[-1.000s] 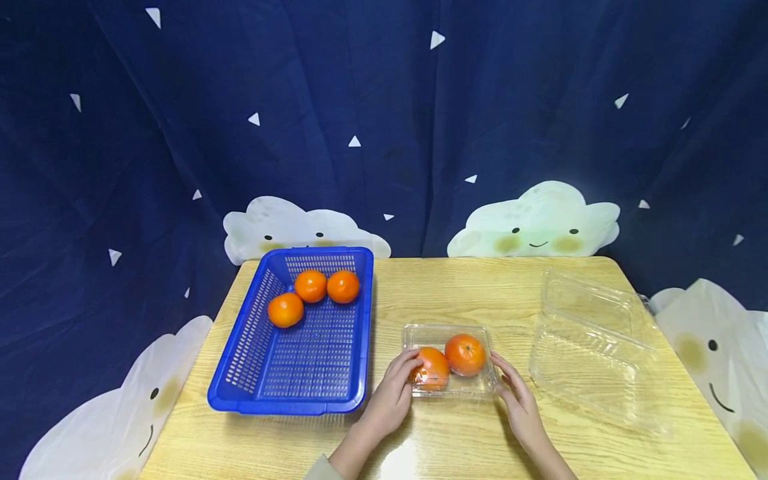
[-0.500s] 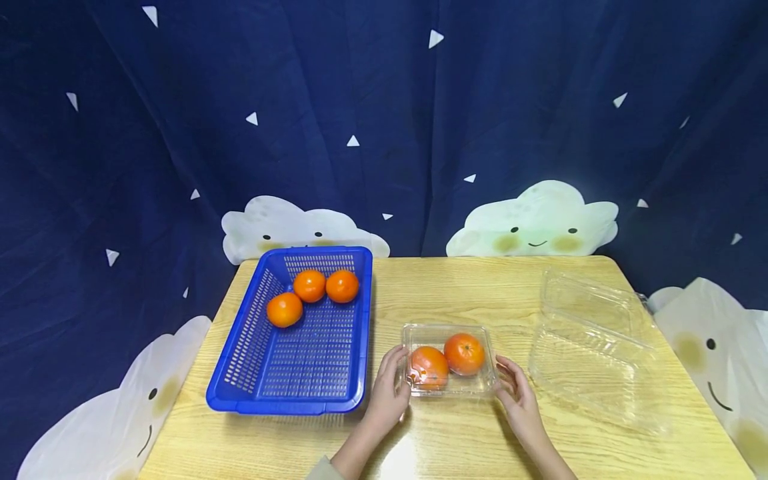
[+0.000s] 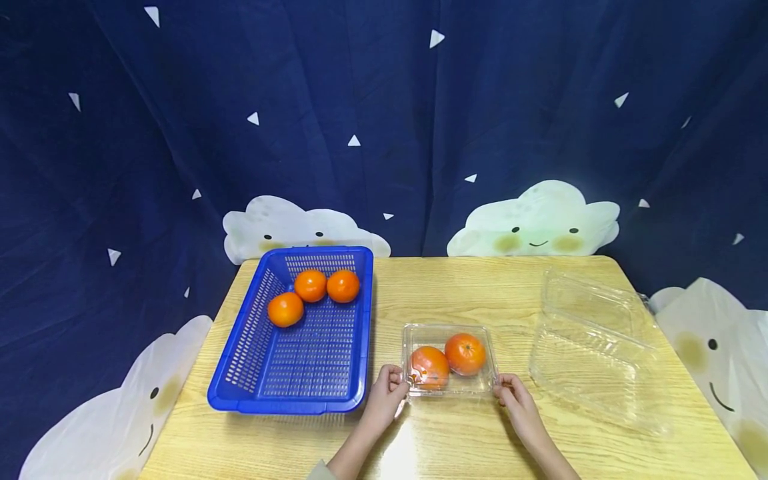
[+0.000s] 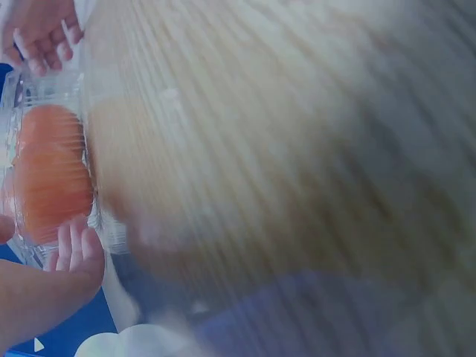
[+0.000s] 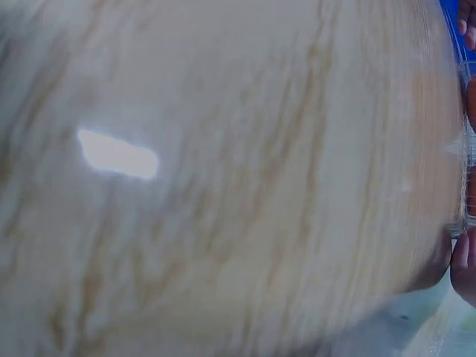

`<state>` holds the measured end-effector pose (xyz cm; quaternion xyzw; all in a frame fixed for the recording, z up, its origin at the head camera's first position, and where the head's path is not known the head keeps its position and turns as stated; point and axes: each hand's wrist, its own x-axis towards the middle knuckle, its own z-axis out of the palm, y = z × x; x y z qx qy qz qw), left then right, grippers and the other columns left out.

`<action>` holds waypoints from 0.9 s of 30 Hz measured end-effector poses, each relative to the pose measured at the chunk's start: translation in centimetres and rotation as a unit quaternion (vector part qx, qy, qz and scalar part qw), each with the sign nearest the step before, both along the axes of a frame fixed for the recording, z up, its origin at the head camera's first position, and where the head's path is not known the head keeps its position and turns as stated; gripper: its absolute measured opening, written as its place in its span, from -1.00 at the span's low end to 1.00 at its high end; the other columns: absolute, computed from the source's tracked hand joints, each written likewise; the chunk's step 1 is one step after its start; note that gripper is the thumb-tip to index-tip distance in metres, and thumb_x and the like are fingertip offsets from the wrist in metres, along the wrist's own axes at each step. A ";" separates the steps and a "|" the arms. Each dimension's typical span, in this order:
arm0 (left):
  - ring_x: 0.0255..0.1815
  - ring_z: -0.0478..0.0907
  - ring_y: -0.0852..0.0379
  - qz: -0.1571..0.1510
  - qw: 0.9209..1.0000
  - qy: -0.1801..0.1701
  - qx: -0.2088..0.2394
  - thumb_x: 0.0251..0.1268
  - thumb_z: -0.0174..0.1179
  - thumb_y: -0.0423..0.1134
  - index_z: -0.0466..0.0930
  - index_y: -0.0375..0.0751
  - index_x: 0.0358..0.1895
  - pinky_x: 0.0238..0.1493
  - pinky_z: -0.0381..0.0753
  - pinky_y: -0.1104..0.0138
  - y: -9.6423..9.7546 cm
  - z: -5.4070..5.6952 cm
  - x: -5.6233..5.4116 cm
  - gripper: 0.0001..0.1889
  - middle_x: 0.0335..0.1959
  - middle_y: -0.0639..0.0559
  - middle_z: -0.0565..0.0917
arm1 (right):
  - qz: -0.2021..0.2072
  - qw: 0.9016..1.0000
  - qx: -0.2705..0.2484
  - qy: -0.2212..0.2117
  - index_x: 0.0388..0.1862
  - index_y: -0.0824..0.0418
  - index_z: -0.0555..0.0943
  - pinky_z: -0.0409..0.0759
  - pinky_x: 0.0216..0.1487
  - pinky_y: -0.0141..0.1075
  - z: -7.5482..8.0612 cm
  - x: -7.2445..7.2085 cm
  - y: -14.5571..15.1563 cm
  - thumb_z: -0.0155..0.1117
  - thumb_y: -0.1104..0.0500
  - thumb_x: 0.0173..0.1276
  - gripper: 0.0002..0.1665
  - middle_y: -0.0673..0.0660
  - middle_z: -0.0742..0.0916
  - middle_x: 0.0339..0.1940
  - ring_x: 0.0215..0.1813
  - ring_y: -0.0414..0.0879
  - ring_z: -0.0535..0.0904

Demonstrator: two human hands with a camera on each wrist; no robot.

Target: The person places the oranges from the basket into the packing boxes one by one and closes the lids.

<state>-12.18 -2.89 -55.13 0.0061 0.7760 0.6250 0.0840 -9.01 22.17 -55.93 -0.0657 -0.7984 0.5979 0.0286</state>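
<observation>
A clear plastic clamshell box (image 3: pixel 454 385) sits on the table in the head view, with two round, glossy orange fruits (image 3: pixel 466 354) visible through it. My left hand (image 3: pixel 384 399) is at its near left corner, thumb and curled fingers pinching the rim. At the near right corner, my right hand (image 3: pixel 517 402) pinches the edge between thumb and fingers. The left wrist view shows the fruits (image 4: pixel 53 186) behind ribbed plastic, with the left fingers (image 4: pixel 77 249) against the box's side. Only a strip of the box (image 5: pixel 467 149) and the right fingertips appear in the right wrist view.
Left of the box stands a blue perforated basket (image 3: pixel 288 405) holding three more orange fruits (image 3: pixel 311 286). An open clear plastic container (image 3: pixel 591 360) lies on the right side of the wooden table (image 3: pixel 456 287). A dark blue curtain (image 3: pixel 384 80) hangs behind.
My left hand has come off the box's top, drawn back leftward, then down to the near left corner. My right hand has slid slightly nearer along the right side, its fingers closing on the corner.
</observation>
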 end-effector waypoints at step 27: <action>-0.66 0.44 0.24 -0.046 0.986 -0.092 0.130 0.16 -0.09 -0.45 0.41 -0.49 -0.47 -0.55 0.47 0.47 -0.2 3.7 0.8 -0.85 -0.69 0.04 0.49 | 0.139 0.974 -0.153 -0.090 -0.33 0.38 0.43 0.47 -0.47 -0.42 0.4 -0.4 1.8 -0.15 0.22 0.42 -0.74 -0.03 0.56 -0.55 -0.55 -0.27 0.43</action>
